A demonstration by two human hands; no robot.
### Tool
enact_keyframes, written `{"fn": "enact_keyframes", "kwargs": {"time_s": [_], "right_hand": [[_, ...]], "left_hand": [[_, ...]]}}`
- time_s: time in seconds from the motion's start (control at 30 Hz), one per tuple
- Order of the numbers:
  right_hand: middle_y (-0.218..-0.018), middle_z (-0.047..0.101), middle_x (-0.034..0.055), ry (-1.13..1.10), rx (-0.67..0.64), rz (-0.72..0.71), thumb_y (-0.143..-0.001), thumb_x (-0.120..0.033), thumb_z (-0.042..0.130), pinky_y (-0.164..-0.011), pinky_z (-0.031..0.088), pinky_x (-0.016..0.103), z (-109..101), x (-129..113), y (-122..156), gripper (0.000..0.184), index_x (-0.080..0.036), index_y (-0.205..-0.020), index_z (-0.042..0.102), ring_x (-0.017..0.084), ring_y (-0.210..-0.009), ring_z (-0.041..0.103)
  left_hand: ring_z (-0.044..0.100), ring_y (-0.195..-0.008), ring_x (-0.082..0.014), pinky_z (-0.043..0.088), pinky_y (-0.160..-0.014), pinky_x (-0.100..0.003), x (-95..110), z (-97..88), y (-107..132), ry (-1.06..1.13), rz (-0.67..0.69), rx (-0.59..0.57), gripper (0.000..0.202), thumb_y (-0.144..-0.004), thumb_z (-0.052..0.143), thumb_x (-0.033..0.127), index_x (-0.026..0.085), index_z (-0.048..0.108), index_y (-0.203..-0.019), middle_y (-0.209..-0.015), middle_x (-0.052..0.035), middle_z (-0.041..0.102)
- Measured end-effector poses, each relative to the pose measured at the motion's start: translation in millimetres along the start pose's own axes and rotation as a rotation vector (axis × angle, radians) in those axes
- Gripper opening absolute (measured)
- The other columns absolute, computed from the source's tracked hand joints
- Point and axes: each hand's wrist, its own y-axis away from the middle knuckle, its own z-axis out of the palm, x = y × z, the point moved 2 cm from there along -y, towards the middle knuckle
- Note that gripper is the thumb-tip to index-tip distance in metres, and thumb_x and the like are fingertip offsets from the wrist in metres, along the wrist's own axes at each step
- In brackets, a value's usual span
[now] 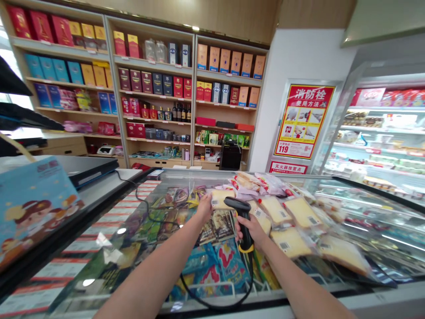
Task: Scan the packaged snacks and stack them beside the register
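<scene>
My left hand (205, 206) grips the left end of a clear-wrapped pale yellow slab (217, 200) with a barcode label; it looks like bread or cake, but I cannot tell which. Wrapped round the handle of a black and yellow barcode scanner (245, 232) is my right hand (255, 229). The scanner's head is just right of the held pack, pointing left towards it. More wrapped yellow slabs (275, 210) with barcode labels lie to the right on the glass freezer top (156, 261). A black cable (219, 305) loops down from the scanner's handle.
Colourful ice-cream packs (229, 261) show under the glass. Pink-and-white bags (252, 182) lie at the back. A blue printed bag (36, 204) stands at left beside a dark flat device (89, 170). Shelves of boxes (156, 84) and a lit display fridge (381, 133) stand beyond.
</scene>
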Motion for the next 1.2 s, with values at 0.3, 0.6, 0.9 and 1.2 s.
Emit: {"fn": "enact_keyframes", "kwargs": {"time_s": [0.3,0.6,0.9,1.2], "right_hand": [[-0.049,0.056,-0.0072,0.065,-0.007,-0.016,-0.059,-0.044,0.081,-0.038,0.046,0.023,-28.7,-10.1,-2.2,0.049,-0.018,-0.087,0.050,0.008,-0.035,0.048],[-0.053,0.057,-0.0068,0.076,0.011,-0.035,-0.062,-0.046,0.079,-0.045,0.053,0.029,-60.7,-22.5,12.3,0.048,-0.018,-0.090,0.052,0.008,-0.037,0.049],[-0.056,0.056,-0.0064,0.080,-0.033,-0.024,-0.064,-0.043,0.076,-0.044,0.050,0.027,-97.7,-40.0,30.1,0.042,-0.018,-0.089,0.053,0.007,-0.038,0.046],[-0.053,0.054,-0.0066,0.001,-0.002,-0.037,-0.063,-0.041,0.075,-0.045,0.046,0.025,-92.1,-48.0,37.3,0.040,-0.019,-0.090,0.055,0.008,-0.039,0.044]], "left_hand": [[0.051,-0.047,-0.0097,0.041,-0.048,-0.019,-18.7,41.6,-7.0,-0.192,-0.020,-0.097,0.010,-0.075,0.064,0.025,0.018,0.057,-0.074,-0.059,0.0032,0.059],[0.061,-0.056,-0.0136,0.048,-0.056,-0.024,-43.9,69.3,21.8,-0.108,-0.057,-0.161,0.012,-0.074,0.064,0.026,0.017,0.059,-0.081,-0.070,-0.0015,0.067],[0.067,-0.070,-0.0188,0.051,-0.068,-0.029,-69.4,97.0,41.6,-0.024,-0.094,-0.107,0.005,-0.084,0.057,0.022,0.019,0.058,-0.087,-0.072,-0.0034,0.068],[0.063,-0.058,-0.0137,0.052,-0.064,-0.027,-47.1,85.9,56.0,-0.065,-0.136,-0.016,0.003,-0.081,0.056,0.015,0.018,0.056,-0.081,-0.071,-0.0007,0.065]]}}
